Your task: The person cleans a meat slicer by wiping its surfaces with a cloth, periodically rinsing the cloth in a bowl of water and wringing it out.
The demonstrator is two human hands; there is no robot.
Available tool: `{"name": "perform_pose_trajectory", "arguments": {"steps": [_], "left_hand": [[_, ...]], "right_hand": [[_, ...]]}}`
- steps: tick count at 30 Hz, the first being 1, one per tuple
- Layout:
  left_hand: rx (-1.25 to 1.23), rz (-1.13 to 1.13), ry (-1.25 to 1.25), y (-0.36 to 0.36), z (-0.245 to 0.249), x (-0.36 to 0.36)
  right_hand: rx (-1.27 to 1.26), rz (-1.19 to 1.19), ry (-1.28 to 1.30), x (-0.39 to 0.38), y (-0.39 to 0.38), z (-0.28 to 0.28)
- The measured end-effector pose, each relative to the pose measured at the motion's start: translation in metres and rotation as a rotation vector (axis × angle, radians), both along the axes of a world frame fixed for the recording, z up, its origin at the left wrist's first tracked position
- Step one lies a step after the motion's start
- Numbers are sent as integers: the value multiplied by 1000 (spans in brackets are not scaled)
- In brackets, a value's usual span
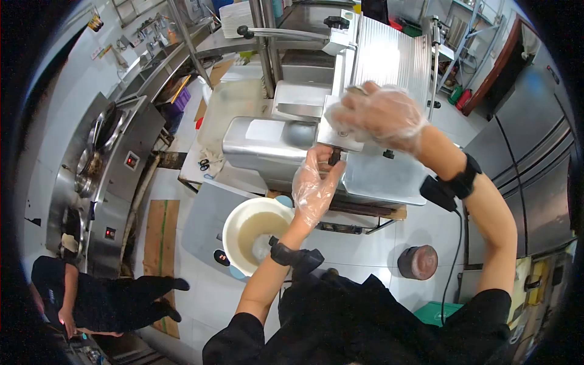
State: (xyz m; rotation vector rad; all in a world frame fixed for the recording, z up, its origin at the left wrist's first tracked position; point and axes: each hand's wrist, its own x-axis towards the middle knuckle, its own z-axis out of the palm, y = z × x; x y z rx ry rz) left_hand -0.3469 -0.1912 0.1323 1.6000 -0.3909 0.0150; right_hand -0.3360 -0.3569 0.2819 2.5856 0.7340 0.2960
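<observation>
In front of me stands a metal slicer with a ribbed sliding plate. My left hand, in a clear plastic glove, has its thumb and fingers closed around a black knob at the slicer's near side. Just above it my right hand, also gloved, is curled over the metal block carrying that knob. Its fingers are slightly smeared, and whatever they grip is hidden. A curved blade edge shows left of the block. A flat metal surface lies below my right hand.
A white bucket of cloudy liquid stands on a grey scale below left. Scissors lie on the table's left side. Another person is near the stove. A round container sits on the floor.
</observation>
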Motion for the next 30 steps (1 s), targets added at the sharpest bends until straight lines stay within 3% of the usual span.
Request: {"name": "perform_pose_trajectory", "arguments": {"steps": [9, 19, 21, 22, 23, 25, 28, 30], "left_hand": [[59, -40, -9, 7, 6, -4], [20, 10, 26, 23, -5, -30], [-5, -10, 51, 28, -16, -42], [-46, -45, 25, 28, -18, -49], [-86, -79, 1, 27, -20, -57], [-152, -140, -49, 20, -26, -67], [-105, -186, -176, 18, -20, -72], [-421, -275, 34, 17, -6, -78]], "right_hand": [[89, -71, -204, -21, -8, -15], [106, -181, -37, -79, 0, -47], [654, -133, 101, -92, -4, -61], [852, -166, 65, -99, 3, -65], [855, -167, 67, -103, 9, -75], [1373, -178, 46, -107, 19, -99], [1983, -249, 323, -117, 49, -108], [2029, -257, 355, -118, 56, -114]]}}
